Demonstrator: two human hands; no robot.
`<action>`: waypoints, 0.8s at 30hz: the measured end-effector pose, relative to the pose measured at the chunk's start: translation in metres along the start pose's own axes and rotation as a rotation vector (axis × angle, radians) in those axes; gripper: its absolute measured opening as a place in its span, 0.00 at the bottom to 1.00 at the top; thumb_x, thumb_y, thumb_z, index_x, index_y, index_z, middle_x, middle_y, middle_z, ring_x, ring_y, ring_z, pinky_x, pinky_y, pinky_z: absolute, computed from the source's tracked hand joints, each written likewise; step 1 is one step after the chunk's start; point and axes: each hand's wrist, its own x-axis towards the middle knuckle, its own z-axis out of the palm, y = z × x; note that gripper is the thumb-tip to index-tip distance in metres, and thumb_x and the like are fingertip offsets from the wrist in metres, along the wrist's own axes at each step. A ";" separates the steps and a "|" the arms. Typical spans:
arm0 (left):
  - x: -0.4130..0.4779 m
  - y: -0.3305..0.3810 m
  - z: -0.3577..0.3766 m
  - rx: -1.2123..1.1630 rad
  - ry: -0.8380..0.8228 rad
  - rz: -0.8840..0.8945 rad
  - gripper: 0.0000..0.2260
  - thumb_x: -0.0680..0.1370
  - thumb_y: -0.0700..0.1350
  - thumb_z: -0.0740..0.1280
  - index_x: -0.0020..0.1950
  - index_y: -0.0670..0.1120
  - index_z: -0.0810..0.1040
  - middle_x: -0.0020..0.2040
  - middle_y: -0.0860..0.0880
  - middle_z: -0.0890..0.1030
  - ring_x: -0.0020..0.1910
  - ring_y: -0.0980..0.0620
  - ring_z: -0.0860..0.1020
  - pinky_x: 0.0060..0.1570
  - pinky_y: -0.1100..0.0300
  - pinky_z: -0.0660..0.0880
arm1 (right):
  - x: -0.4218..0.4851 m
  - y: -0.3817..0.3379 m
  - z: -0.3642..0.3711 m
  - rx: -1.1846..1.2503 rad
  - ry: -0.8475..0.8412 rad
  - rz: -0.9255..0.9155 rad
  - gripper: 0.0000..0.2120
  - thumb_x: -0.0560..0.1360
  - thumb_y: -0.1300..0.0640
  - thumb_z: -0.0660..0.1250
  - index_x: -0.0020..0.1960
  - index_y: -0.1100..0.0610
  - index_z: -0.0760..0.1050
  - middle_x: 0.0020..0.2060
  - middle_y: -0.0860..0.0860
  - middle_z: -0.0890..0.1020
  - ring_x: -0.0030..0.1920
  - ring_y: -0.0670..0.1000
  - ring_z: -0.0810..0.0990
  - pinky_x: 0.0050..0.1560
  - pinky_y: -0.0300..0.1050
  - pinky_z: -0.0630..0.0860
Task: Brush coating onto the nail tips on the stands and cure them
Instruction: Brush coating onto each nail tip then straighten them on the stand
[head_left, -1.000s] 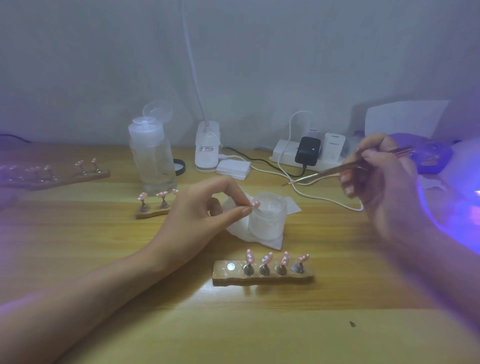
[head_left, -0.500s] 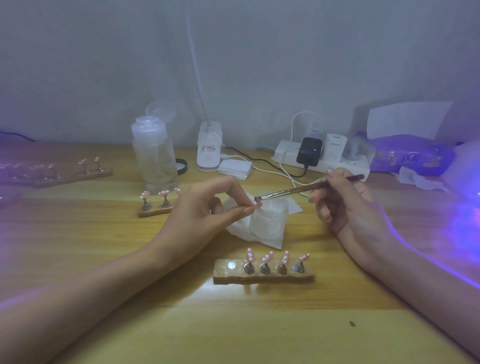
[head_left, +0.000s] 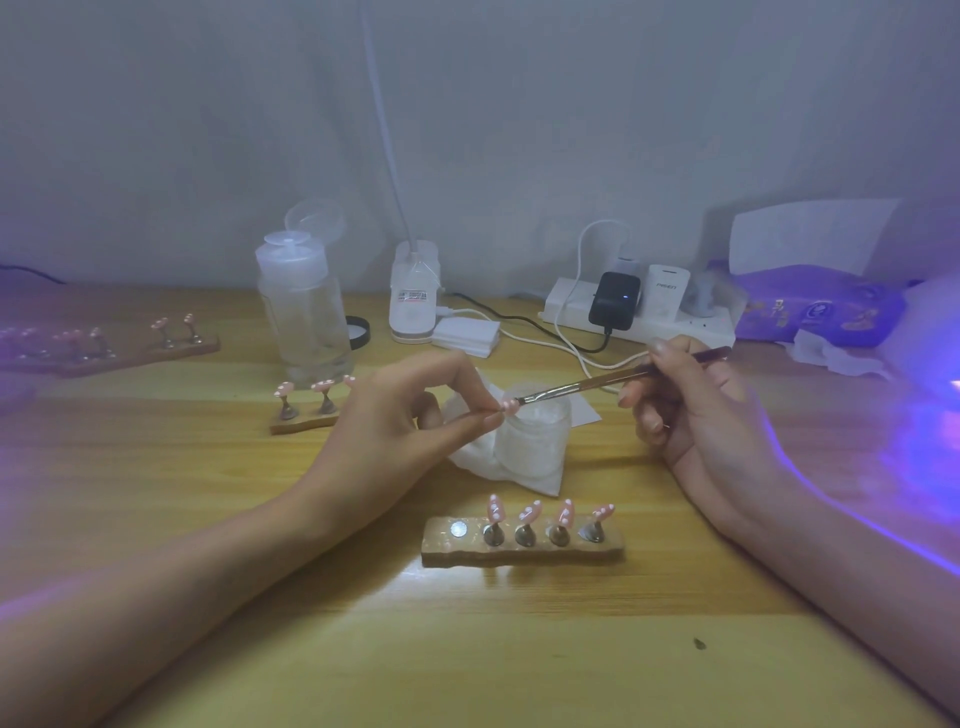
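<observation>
Nail tip (head_left: 510, 405), half hidden, pinched by left hand (head_left: 395, 431); brush (head_left: 582, 385) gripped by right hand (head_left: 691, 410)

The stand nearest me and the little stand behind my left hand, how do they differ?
The near stand carries four pink nail tips plus one bare metal disc at its left end; the small stand shows two tips and a third partly hidden by the left hand. The near stand lies square to the view; the small stand sits angled, by the clear bottle. Both are wooden bases holding pink tips on metal posts.
</observation>
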 end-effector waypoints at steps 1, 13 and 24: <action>0.000 0.000 0.000 0.000 0.001 0.001 0.08 0.75 0.38 0.74 0.39 0.47 0.79 0.30 0.66 0.75 0.26 0.61 0.68 0.29 0.75 0.62 | 0.000 0.000 -0.001 0.011 0.011 -0.002 0.11 0.81 0.56 0.62 0.39 0.54 0.68 0.27 0.52 0.80 0.23 0.45 0.70 0.24 0.33 0.68; 0.000 0.001 0.000 -0.001 0.000 -0.004 0.07 0.75 0.39 0.74 0.39 0.46 0.79 0.32 0.65 0.76 0.26 0.61 0.68 0.29 0.75 0.61 | -0.001 -0.001 0.000 -0.027 -0.014 -0.039 0.11 0.81 0.54 0.61 0.40 0.54 0.67 0.29 0.51 0.81 0.22 0.45 0.67 0.23 0.33 0.64; -0.001 0.001 0.000 -0.012 0.006 -0.043 0.10 0.74 0.37 0.75 0.38 0.50 0.79 0.34 0.62 0.78 0.27 0.62 0.71 0.29 0.75 0.64 | -0.002 -0.002 0.001 -0.063 -0.023 -0.034 0.12 0.81 0.55 0.60 0.39 0.52 0.68 0.29 0.52 0.81 0.22 0.45 0.68 0.22 0.34 0.59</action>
